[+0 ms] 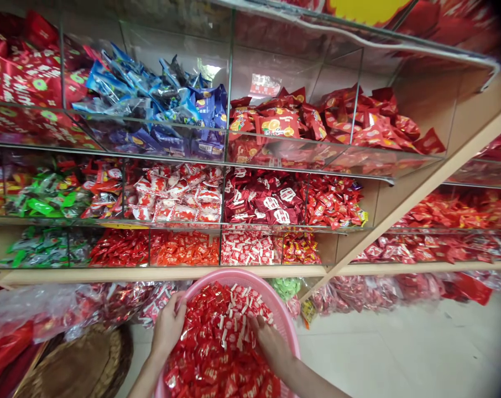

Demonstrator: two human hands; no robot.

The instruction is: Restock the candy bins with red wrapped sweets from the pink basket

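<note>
A round pink plastic basket (292,337) sits low in front of me, full of wrapped candies. Most of them are shiny red packets (204,354); a patch of red-and-white candies (239,316) lies on top near the far side. My left hand (170,325) grips the basket's left rim, thumb inward over the edge. From the right, my right hand (271,340) reaches into the basket, its fingers stretched out and touching the candies beside the red-and-white patch. Some of its fingertips are hidden among the wrappers.
Clear-fronted shelves hold blue packets (130,83), red orange-print packets (279,124) and red-and-white candies (247,247) in compartments. A slanting wooden post (393,202) divides the shelving. Bagged candies (358,293) lie beneath, and a brown woven basket (80,362) stands at left on the tiled floor.
</note>
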